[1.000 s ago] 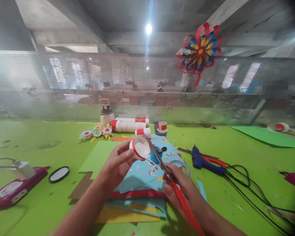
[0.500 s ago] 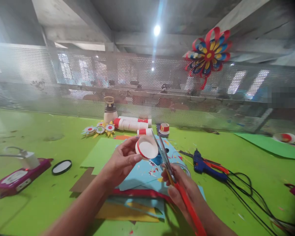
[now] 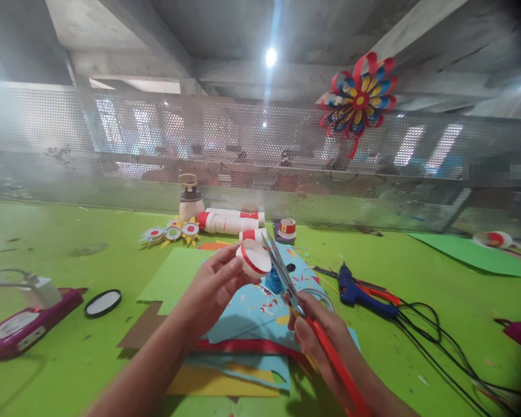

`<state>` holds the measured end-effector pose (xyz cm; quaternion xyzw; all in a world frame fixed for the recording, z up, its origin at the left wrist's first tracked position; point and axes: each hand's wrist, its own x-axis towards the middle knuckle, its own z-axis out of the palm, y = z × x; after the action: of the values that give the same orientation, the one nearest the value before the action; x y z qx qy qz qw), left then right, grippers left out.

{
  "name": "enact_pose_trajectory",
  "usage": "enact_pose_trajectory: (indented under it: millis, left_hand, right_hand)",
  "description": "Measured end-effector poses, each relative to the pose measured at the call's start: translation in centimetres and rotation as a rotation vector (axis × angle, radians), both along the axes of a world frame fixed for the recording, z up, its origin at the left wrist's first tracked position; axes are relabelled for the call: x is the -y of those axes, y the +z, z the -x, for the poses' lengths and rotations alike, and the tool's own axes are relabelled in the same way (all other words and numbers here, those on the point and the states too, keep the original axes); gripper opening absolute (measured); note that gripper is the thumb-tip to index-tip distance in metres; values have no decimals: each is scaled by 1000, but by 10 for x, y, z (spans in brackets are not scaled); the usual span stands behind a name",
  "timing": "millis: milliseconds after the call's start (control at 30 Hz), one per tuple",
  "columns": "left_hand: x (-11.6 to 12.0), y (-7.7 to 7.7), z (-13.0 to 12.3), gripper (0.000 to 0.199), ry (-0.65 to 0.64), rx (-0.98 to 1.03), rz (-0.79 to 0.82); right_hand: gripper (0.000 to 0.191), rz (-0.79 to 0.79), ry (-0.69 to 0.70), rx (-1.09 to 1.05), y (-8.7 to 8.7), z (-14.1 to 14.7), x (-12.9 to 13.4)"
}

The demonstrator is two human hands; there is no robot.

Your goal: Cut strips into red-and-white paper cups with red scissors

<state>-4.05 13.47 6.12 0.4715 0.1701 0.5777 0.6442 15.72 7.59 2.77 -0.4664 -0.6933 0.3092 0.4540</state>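
Note:
My left hand [image 3: 215,284] holds a short white paper cup piece [image 3: 257,260] with a red band, tilted so that its round face shows. My right hand [image 3: 319,324] is wrapped round red-handled scissors [image 3: 282,269]. Their blades point up and to the left, slightly parted, close to the right side of the cup piece. Beneath both hands lie light blue paper sheets [image 3: 238,318] scattered with small paper scraps. A blue object [image 3: 273,281] shows behind the blades.
On the green table [image 3: 125,382], a blue glue gun [image 3: 364,298] with black cables lies at right. A magenta power strip [image 3: 30,324] and round black-rimmed disc [image 3: 103,303] are at left. Stacked cups [image 3: 230,223], paper flowers [image 3: 172,232] and a sprayer bottle [image 3: 191,202] stand behind.
My left hand has turned the cup piece, so its round face sits at a different tilt. The whole view has shifted slightly. The scissors remain close beside the cup piece.

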Motion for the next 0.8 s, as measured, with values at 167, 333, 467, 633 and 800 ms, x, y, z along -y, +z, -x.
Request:
enact_pose_trajectory:
  millis: [167, 333, 467, 633, 800]
  left_hand:
    - [-1, 4, -1, 26, -17, 3, 69]
    - [-2, 2, -1, 26, -11, 36, 101]
    - [-2, -4, 1, 34, -27, 43, 53]
    - [3, 1, 0, 46, -33, -40, -58]
    - [4, 3, -3, 48, -8, -96, -102]
  right_hand:
    - [49, 55, -25, -51, 2, 1, 0]
    - [47, 24, 15, -55, 5, 1, 1]
    - [45, 51, 33, -87, 6, 2, 2]
    - [47, 38, 28, -95, 3, 2, 1]
    - [47, 42, 35, -115, 1, 1, -2]
